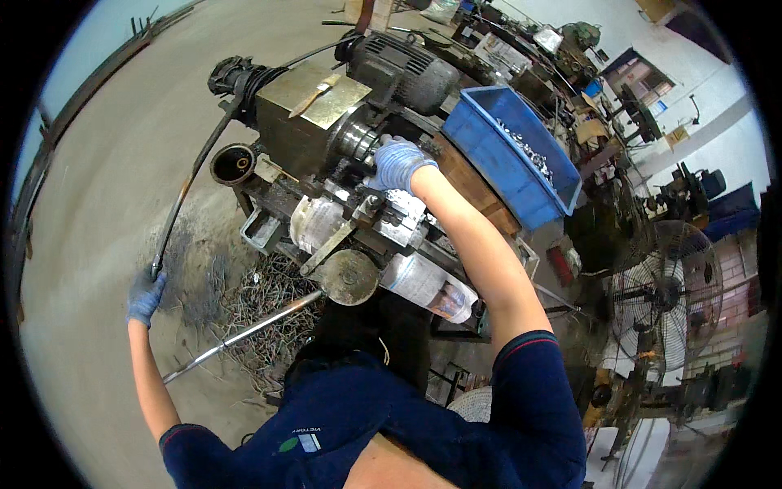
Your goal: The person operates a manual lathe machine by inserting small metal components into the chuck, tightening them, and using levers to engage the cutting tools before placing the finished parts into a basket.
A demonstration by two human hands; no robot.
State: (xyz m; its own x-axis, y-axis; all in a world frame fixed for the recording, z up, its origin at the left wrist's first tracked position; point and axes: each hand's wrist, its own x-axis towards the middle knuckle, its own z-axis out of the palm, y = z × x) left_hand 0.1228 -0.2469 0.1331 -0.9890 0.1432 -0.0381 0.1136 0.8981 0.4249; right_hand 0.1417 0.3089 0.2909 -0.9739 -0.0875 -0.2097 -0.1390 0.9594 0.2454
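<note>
My left hand (147, 295), in a blue-grey knit glove, is wrapped round the lower end of a long dark lever (189, 191) that runs up to the back of a small lathe. At the lathe's chuck (356, 140), my gloved right hand (399, 163) reaches in with its fingers bent. Whatever those fingers hold is hidden behind the glove. Beneath them lies the greasy slide (399, 218) with metal bits on it. The headstock (297, 114) carries a brass-coloured plate with a brush (314, 96) on top. A round disc (349, 277) with a long steel handle (244, 336) sits in front of me.
A blue bin (509, 155) of small metal parts stands right of the lathe, beside a motor (399, 72). Metal shavings (265, 306) are heaped on the floor at lower left. A large fan (668, 293) stands at right. A white plastic container (432, 287) lies near the slide.
</note>
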